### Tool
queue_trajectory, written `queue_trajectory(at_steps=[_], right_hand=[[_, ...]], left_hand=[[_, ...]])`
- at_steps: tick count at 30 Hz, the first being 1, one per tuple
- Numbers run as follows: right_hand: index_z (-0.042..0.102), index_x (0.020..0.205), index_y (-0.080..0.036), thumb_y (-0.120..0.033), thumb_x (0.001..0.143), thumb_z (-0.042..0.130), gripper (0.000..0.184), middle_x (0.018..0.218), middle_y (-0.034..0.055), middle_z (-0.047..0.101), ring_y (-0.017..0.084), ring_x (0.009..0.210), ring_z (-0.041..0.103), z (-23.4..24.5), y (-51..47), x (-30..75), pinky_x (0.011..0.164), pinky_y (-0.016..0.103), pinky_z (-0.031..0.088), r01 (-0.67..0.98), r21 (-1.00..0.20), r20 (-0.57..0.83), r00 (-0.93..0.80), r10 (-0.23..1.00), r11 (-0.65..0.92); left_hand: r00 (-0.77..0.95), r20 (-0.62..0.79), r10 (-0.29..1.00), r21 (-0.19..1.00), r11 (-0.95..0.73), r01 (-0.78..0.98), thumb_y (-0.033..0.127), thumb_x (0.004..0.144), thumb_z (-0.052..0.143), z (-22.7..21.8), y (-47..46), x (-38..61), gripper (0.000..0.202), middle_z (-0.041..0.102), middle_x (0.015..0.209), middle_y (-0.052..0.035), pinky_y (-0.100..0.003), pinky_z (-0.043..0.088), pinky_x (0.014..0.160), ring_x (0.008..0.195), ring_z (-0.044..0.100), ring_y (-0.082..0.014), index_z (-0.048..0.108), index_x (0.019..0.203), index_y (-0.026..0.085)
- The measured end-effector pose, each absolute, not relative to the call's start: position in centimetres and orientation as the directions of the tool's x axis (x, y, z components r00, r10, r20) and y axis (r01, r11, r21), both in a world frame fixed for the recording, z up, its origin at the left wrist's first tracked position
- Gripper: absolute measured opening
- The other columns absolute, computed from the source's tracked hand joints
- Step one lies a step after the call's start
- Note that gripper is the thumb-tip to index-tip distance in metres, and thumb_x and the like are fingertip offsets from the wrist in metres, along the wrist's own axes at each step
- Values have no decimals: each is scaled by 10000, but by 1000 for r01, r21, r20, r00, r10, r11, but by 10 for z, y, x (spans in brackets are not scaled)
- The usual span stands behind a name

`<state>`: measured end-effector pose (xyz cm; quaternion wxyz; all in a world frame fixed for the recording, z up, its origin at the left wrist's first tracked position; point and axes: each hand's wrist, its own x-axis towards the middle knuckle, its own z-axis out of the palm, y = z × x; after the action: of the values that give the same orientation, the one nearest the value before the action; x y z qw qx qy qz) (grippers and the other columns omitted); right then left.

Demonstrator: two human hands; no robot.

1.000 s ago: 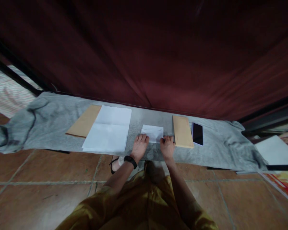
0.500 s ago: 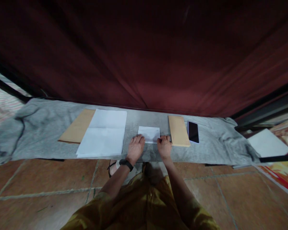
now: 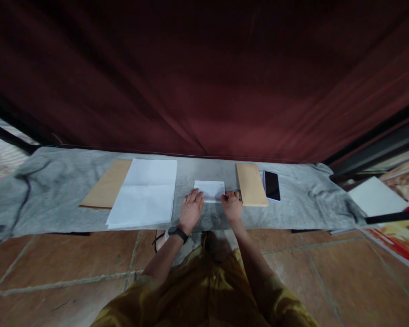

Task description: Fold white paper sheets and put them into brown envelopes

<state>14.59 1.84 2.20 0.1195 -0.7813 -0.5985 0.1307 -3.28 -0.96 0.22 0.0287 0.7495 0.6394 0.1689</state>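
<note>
A small folded sheet of white paper [image 3: 211, 190] lies flat on the grey cloth, with one hand at each end. My left hand [image 3: 192, 209] wears a dark wristband and rests with fingers stretched out over the paper's lower left corner. At the right end, my right hand [image 3: 231, 206] has its fingers curled in, and thumb and fingers close on the paper's edge. Just right of that hand is a stack of tan envelopes [image 3: 252, 185]. To the left lies a stack of larger white sheets [image 3: 145, 193], creased across the middle.
A large brown envelope [image 3: 105, 186] lies partly under the white sheets. Beyond the tan envelopes is a phone [image 3: 271, 185]. Grey cloth [image 3: 303, 195] covers the narrow bench, and a dark red curtain [image 3: 204, 91] hangs behind it. At the far right is a white board [image 3: 378, 197].
The view has shifted slightly. Both hands stay at the ends of the folded paper, and the right fingers look a little more curled at its edge.
</note>
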Motion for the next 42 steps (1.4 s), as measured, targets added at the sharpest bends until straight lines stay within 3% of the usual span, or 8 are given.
queue_trajectory(at_steps=[13, 42], right_hand=[[678, 1063, -205, -388, 997, 522, 250, 1175, 90, 660, 187, 932, 707, 27, 29, 148, 798, 269, 491, 906, -309, -128, 262, 957, -289], [707, 1055, -192, -402, 996, 529, 281, 1143, 107, 692, 184, 934, 712, 24, 40, 149, 796, 250, 498, 910, -292, -130, 267, 955, -294]], left_hand=[[98, 186, 978, 258, -145, 955, 310, 1038, 376, 4, -1, -30, 395, 526, 1498, -114, -448, 417, 1082, 1376, 476, -275, 608, 1332, 184], [39, 133, 990, 251, -72, 965, 324, 1030, 332, 8, 6, -22, 439, 519, 1511, -99, -499, 418, 1028, 1356, 457, -311, 573, 1386, 231]])
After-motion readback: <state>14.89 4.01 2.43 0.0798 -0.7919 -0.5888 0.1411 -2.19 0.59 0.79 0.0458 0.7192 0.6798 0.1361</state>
